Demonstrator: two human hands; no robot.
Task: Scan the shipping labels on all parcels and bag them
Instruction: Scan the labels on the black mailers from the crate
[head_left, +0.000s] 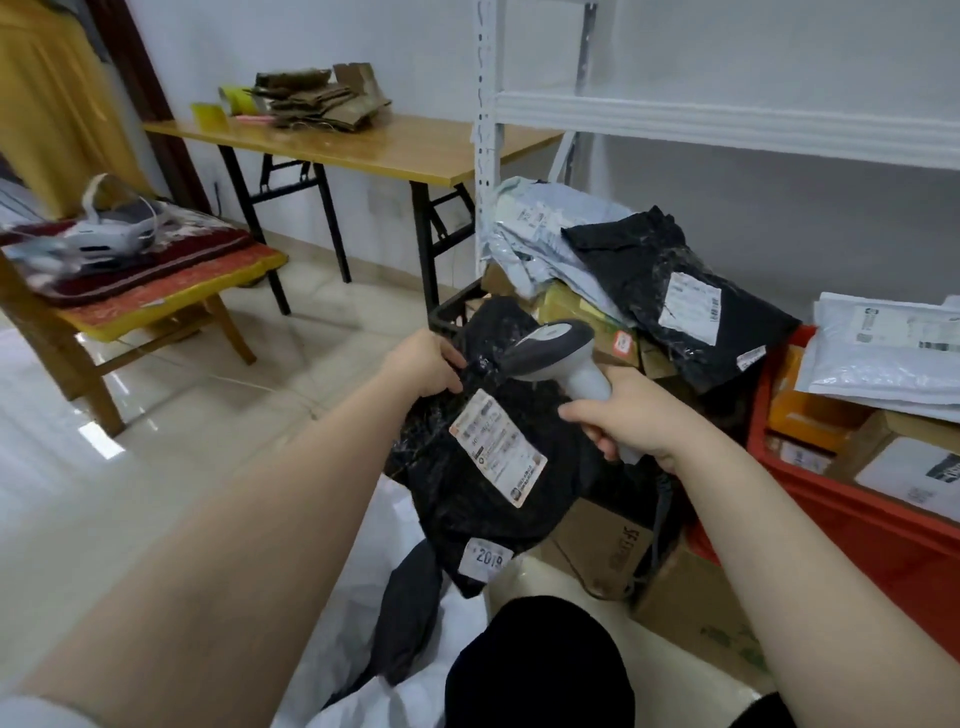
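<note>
My left hand (423, 364) grips the top edge of a black plastic parcel (467, 499), holding it up in front of me. A white shipping label (496, 447) faces me on its front, and a small "2019" sticker (487, 558) sits near its lower edge. My right hand (631, 421) grips the handle of a grey and black barcode scanner (558, 348), whose head points down toward the label. Below the parcel lies a white woven bag (363, 623) with a dark grey parcel (408, 613) in it.
A black crate (449, 312) holds grey and black mailers (670, 280) and cartons. A red crate (852, 519) at right holds boxes and white mailers. Brown cartons (691, 597) stand by my knee. A white shelf frame (485, 135), a wooden table (374, 145) and a chair (156, 306) stand behind.
</note>
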